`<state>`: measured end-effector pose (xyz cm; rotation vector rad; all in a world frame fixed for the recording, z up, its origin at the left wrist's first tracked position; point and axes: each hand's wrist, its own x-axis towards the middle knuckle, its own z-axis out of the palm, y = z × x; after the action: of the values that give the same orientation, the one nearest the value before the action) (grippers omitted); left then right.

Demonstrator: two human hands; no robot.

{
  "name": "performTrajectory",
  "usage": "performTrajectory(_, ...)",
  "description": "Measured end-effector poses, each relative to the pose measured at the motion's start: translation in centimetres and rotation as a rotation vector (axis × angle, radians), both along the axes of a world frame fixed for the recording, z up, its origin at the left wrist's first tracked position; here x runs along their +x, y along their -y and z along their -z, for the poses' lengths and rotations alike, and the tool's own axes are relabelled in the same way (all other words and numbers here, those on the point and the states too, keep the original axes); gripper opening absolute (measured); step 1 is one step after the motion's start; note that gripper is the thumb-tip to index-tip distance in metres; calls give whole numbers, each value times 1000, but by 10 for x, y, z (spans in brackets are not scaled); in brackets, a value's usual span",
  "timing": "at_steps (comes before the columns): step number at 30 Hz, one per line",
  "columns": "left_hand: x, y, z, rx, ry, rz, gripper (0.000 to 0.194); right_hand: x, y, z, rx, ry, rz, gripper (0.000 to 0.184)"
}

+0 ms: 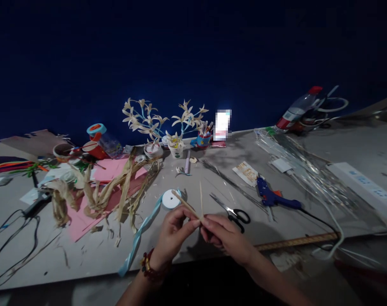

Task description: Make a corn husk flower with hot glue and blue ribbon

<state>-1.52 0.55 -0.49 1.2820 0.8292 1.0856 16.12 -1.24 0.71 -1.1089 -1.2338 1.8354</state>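
Observation:
My left hand (174, 233) and my right hand (227, 238) meet above the front of the table, fingertips pinched together. Between them is a narrow pale strip of dried husk (187, 206). One length points up and left, and a thinner length (201, 197) stands up from the pinch; whether they are one piece I cannot tell. Just beyond my left hand lies a white spool (171, 199) with light blue ribbon (144, 229) trailing to the table edge. Black-handled scissors (233, 212) lie open to the right of my right hand.
Dried husks (94, 195) cover pink paper (81, 219) at left. Pots of husk flowers (176, 148) stand at the back. A blue glue gun (271, 195), thin wires (231, 182), a power strip (365, 189) and a tilted bottle (298, 108) are at right. A ruler (297, 242) lies along the front edge.

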Motion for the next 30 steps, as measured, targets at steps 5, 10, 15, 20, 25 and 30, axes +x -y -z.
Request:
performTrajectory(5,2,0,6,4,59,-14,13,2,1,-4,-18,6,-7,52)
performTrajectory(10,2,0,2,80,-34,-25,13,6,2,-6,119,143,-14,45)
performTrajectory(15,1,0,-1,142,-93,-52,16,3,-1,-13,341,314,-17,42)
performTrajectory(20,1,1,2,-17,41,24,14,2,0,-14,238,184,-37,48)
performTrajectory(25,4,3,2,-193,248,99,14,6,2,-12,27,-33,-76,51)
performTrajectory(30,5,3,1,-182,310,132,13,9,0,-12,-174,-221,-124,48)
